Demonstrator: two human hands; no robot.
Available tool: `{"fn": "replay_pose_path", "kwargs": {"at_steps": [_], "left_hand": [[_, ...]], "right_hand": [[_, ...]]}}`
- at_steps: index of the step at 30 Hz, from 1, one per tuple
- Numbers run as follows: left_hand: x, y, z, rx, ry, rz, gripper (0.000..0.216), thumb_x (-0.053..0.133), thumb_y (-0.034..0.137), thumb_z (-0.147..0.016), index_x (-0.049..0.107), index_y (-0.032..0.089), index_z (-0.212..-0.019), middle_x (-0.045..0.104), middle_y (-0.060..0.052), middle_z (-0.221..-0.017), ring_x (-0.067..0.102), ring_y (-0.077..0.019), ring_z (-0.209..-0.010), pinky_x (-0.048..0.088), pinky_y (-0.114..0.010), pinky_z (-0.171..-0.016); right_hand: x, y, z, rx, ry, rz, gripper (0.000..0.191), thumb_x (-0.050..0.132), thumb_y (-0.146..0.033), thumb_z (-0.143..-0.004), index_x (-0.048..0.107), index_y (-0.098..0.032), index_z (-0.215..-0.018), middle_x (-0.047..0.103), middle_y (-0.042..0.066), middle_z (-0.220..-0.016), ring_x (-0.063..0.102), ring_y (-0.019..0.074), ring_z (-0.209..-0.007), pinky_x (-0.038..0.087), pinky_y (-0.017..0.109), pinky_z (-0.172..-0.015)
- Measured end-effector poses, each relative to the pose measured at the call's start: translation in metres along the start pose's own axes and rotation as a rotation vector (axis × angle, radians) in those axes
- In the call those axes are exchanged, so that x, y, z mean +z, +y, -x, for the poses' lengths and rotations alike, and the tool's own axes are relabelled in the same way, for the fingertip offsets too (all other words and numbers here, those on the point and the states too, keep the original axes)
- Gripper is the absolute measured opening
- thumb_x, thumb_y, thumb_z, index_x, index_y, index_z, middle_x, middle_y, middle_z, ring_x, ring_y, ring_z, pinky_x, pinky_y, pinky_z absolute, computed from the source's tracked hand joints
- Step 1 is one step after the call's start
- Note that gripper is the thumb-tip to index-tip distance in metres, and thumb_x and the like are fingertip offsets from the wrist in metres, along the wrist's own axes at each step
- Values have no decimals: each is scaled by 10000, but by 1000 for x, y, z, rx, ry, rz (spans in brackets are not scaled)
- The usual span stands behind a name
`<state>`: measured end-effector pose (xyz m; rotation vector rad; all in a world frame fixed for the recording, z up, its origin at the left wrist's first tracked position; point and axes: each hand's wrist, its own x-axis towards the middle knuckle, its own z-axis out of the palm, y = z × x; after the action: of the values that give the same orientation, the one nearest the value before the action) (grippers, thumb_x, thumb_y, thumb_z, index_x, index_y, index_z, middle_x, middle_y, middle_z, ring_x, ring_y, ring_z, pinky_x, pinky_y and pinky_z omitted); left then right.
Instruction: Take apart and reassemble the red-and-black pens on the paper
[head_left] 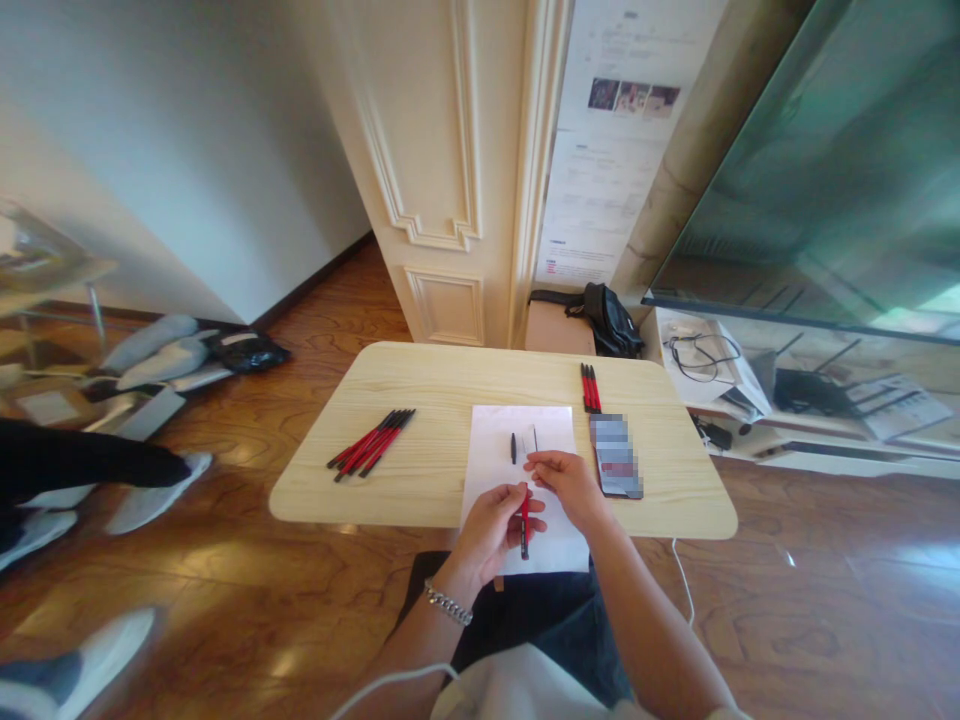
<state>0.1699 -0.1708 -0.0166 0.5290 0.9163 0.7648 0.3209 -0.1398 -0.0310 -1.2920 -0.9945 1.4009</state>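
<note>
Over a white sheet of paper (487, 440), my left hand (491, 525) is closed around a red pen (525, 525) with a black lower end, held nearly upright. My right hand (566, 482) is just above the pen's top, thumb and fingers pinched together; what they hold is too small to make out. A short black pen cap (514, 448) lies on the paper beyond my hands. Beside it is a thin dark stick-like piece (535, 438), close to my right fingertips; whether they touch it I cannot tell.
Several red and black pens (373, 443) lie in a loose pile on the left of the wooden table (435, 375). More pens (590, 388) lie side by side at the right, above a phone (616, 457). Another person's legs and shoes (161, 492) are at the left.
</note>
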Motion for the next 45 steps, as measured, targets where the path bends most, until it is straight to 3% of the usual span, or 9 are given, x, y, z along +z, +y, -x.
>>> {"fn": "replay_pose_path", "kwargs": {"at_steps": [5, 11, 19, 24, 27, 31, 34, 40, 45], "left_hand": [[1, -3, 1, 19, 29, -26, 323, 662, 451, -766, 560, 161, -867, 692, -76, -824, 673, -159, -619, 458, -214, -489], [-2, -4, 1, 84, 40, -22, 361, 686, 487, -724, 561, 159, -808, 647, -31, -726, 646, -146, -625, 482, -228, -514], [-1, 1, -8, 193, 117, -96, 362, 660, 505, -736, 577, 160, -806, 593, -3, -666, 605, -133, -613, 522, -267, -562], [2, 7, -15, 330, 263, -287, 397, 649, 529, -729, 636, 155, -861, 634, -34, -726, 603, -135, -647, 492, -218, -532], [5, 8, -18, 350, 276, -356, 398, 636, 530, -739, 646, 153, -867, 649, -41, -729, 604, -134, -640, 474, -203, -513], [6, 6, -17, 343, 243, -373, 417, 614, 524, -758, 636, 166, -971, 678, -66, -853, 627, -144, -685, 474, -205, -507], [2, 2, -15, 356, 251, -375, 402, 621, 509, -757, 635, 167, -966, 671, -60, -844, 624, -138, -685, 477, -203, -516], [-9, -3, -16, 370, 264, -385, 364, 633, 489, -752, 636, 164, -918, 657, -52, -810, 617, -136, -678, 471, -195, -505], [-12, -1, -16, 361, 270, -396, 361, 631, 484, -755, 630, 160, -915, 649, -51, -805, 617, -137, -679, 473, -197, -506]], "right_hand": [[-16, -4, -24, -156, 231, 464, 252, 551, -206, -774, 678, -197, -992, 709, 54, -967, 649, 179, -874, 483, 334, -842], [-13, 2, -30, -218, 242, 872, 291, 507, -136, -804, 678, -214, -1027, 694, 61, -984, 629, 181, -913, 446, 294, -851], [-12, -13, -7, -262, 303, 666, 214, 532, -255, -820, 670, -201, -975, 692, 51, -951, 627, 174, -834, 468, 289, -784], [5, -17, 37, -168, 30, 474, 219, 594, -353, -798, 658, -206, -947, 698, 34, -800, 624, 163, -682, 474, 260, -613], [9, -14, 47, -132, 3, 474, 196, 592, -336, -797, 652, -207, -932, 687, 16, -736, 603, 144, -605, 444, 241, -541], [-10, -18, 26, -110, 154, 592, 218, 563, -341, -816, 656, -204, -957, 693, 20, -740, 627, 156, -657, 445, 250, -602], [-27, -22, 1, -94, 293, 823, 208, 566, -332, -815, 677, -218, -948, 710, 33, -811, 641, 178, -764, 430, 266, -689], [-28, -14, -24, -91, 257, 1146, 210, 536, -323, -849, 691, -199, -916, 700, 74, -872, 619, 186, -787, 370, 252, -652], [-25, -5, -26, -86, 258, 1243, 236, 522, -336, -870, 700, -190, -921, 684, 97, -898, 608, 192, -828, 354, 256, -684]]}}
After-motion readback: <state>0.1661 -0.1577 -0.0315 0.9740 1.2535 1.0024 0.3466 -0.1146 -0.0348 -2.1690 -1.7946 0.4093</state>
